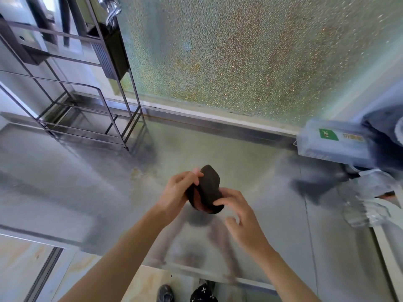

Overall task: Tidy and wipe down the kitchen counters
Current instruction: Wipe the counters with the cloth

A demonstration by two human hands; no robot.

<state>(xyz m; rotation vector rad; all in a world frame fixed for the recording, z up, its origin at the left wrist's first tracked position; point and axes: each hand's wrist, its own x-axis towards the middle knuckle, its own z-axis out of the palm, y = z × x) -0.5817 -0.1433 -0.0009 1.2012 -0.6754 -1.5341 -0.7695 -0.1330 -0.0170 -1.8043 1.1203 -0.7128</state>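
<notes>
Just right of the wire rack point(87, 118) and closer to the camera, a dark pad point(209, 188) sits up in the air over the steel counter point(109, 192), held between both hands. Only the head view here, so that's all there is to go on.

The left hand point(178, 192) has the real hold: thumb pressed on the pad's top end, the other fingers tucked underneath, so it's clamped on. The right hand point(237, 212) comes in from the near side, with bent fingertips point(217, 202) hooked over the pad's lower end and the thumb sticking out free of it. So the pad runs from the left thumb down to the right fingertips, curled into a sort of rolled, saddle shape. It looks rough and matte, almost black.

The counter is brushed metal, dull and streaky, with a blurry reflection of the arms in it. The rack is thin dark wire, all open bars, standing on the counter. Behind and right of the rack there's a big pane of pebbly frosted glass point(239, 51), greenish. Far right of the rack sits a pale blue box point(333, 142) with a green label, and nearer than that some crumpled clear plastic point(366, 212).
</notes>
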